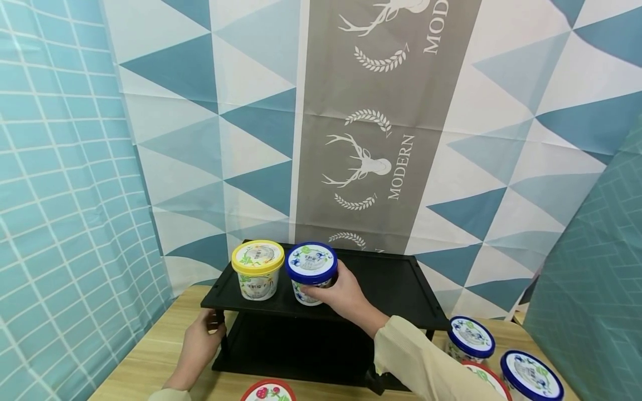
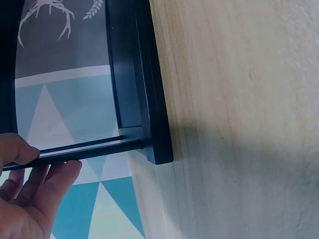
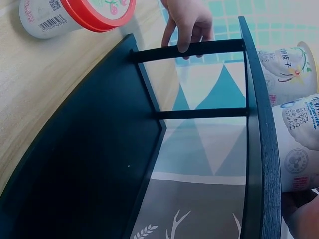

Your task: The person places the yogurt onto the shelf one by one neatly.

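Note:
A black two-tier rack (image 1: 386, 284) stands on the wooden table. On the left of its top tier sits a white tub with a yellow lid (image 1: 258, 270). Close to its right is a tub with a blue lid (image 1: 311, 267), upright on or just over the top tier; its side reads "Blueberries" in the right wrist view. My right hand (image 1: 346, 292) grips this blue-lidded tub from the right, thumb across its front. My left hand (image 1: 198, 340) holds the rack's front left post (image 2: 99, 152), thumb on one side and fingers on the other.
A red-lidded tub (image 1: 269, 392) stands in front of the rack. To the right are two more blue-lidded tubs (image 1: 471, 337) and another red-lidded one (image 1: 486, 374), partly behind my sleeve. A patterned curtain (image 1: 256, 139) hangs behind the rack.

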A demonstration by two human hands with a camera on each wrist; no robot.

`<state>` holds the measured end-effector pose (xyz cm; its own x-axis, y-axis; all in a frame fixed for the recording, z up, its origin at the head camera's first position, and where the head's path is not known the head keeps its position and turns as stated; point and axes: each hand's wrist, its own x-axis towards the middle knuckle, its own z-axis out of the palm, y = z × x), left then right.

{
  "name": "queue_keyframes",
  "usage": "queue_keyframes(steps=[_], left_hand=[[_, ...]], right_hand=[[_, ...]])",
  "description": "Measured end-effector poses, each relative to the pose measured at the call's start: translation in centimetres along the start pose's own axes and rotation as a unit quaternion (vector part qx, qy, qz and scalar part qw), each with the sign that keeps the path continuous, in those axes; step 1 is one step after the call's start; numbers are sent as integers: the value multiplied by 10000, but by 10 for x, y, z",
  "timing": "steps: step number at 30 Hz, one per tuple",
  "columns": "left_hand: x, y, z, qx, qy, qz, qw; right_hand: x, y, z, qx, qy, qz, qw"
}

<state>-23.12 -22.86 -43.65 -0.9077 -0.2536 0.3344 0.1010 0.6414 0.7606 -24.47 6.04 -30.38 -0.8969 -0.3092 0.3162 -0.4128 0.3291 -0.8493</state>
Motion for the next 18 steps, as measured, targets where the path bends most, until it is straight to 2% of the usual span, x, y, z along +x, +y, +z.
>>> queue_keyframes(steps=[3, 18], left_hand=[[0, 0, 0, 5, -15, -23, 10000], [-1, 1, -2, -18, -68, -68, 10000]], right_hand=[[5, 9, 2, -25, 12, -25, 10000], [7, 13, 4, -59, 9, -17, 10000]])
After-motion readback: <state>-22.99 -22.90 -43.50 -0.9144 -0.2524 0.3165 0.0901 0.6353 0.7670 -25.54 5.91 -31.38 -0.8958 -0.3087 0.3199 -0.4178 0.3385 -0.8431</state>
